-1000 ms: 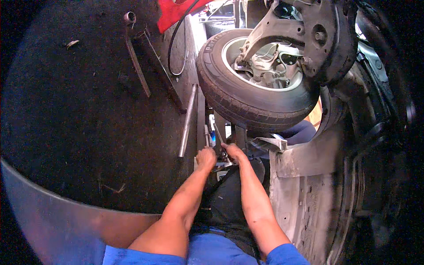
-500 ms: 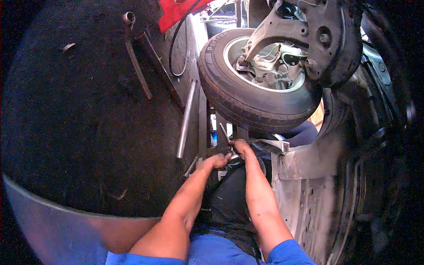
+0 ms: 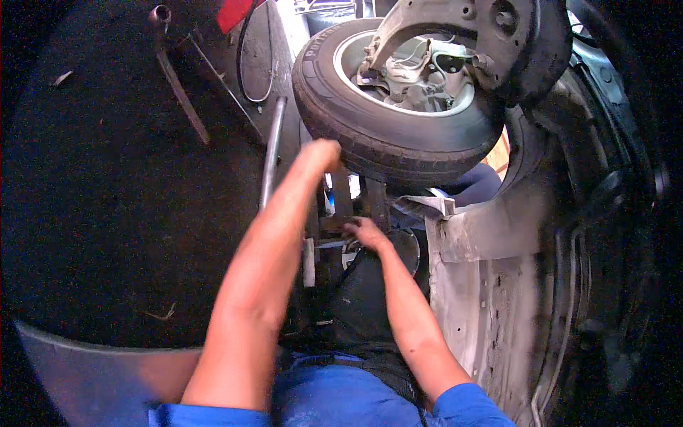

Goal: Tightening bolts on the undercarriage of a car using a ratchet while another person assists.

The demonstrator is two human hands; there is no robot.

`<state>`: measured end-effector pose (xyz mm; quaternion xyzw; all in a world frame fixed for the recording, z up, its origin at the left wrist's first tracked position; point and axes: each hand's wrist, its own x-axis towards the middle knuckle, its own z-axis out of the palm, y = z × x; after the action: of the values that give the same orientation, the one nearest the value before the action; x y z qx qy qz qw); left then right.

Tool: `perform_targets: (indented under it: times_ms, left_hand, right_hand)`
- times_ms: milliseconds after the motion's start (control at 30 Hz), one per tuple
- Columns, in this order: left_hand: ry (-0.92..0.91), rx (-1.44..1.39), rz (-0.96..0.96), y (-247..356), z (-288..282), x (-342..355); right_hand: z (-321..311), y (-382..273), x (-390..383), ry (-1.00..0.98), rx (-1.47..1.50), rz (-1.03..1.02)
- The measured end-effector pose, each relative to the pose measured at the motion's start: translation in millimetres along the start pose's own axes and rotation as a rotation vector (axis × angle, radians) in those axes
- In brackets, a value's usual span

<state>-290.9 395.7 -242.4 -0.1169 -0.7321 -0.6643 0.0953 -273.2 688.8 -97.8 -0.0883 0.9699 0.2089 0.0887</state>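
Note:
My left hand (image 3: 322, 154) is raised beside the lower left tread of a car tyre (image 3: 398, 160) and blurred by motion. Its fingers are hidden, so I cannot see whether it holds anything. Lower down, my right hand (image 3: 366, 233) is above my dark-clad lap, beside a dark metal frame (image 3: 343, 199). Its fingers point left and are loosely apart, with nothing visible between them. A bare metal pipe (image 3: 272, 156) lies left of the tyre, its lower end meeting my left forearm. Near that forearm is a short pale metal bar (image 3: 309, 263).
Above the tyre hangs a dark suspension arm (image 3: 427, 18). Rusty body panels (image 3: 484, 235) curve down the right side. A long-handled tool with a round socket-like end (image 3: 183, 96) lies on the dark surface at left, near a looped black cable (image 3: 242, 64). Part of another person's dark clothing (image 3: 478, 183) shows behind the tyre.
My left hand has left the right hand and moved up toward the tyre. The thin rod between my hands no longer shows. The view has shifted, so the surroundings sit higher and further left.

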Motion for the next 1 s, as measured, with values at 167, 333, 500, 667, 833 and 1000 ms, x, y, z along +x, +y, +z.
perform_targets:
  times_ms: [167, 333, 500, 667, 833, 1000]
  left_hand:
    - [0.484, 0.268, -0.233, -76, -48, -28]
    - [0.560, 0.460, -0.263, -47, -67, -33]
    - [0.619, 0.327, -0.383, -55, -90, -25]
    - [0.601, 0.116, -0.308, -90, -80, -18]
    - [0.665, -0.179, -0.271, -112, -65, -12]
    - [0.528, -0.211, -0.197, -118, -37, -30]
  right_hand:
    - [64, -99, -18, -0.436, -0.004, -0.133]
    - [89, -95, -9, -0.584, -0.139, -0.120]
    - [147, -17, 19, -0.595, -0.720, -0.416]
    - [224, 33, 32, -0.599, 0.226, 0.055]
    - [217, -1, 31, -0.237, 0.476, 0.276]
    - [152, -49, 18, -0.435, -0.838, -0.091]
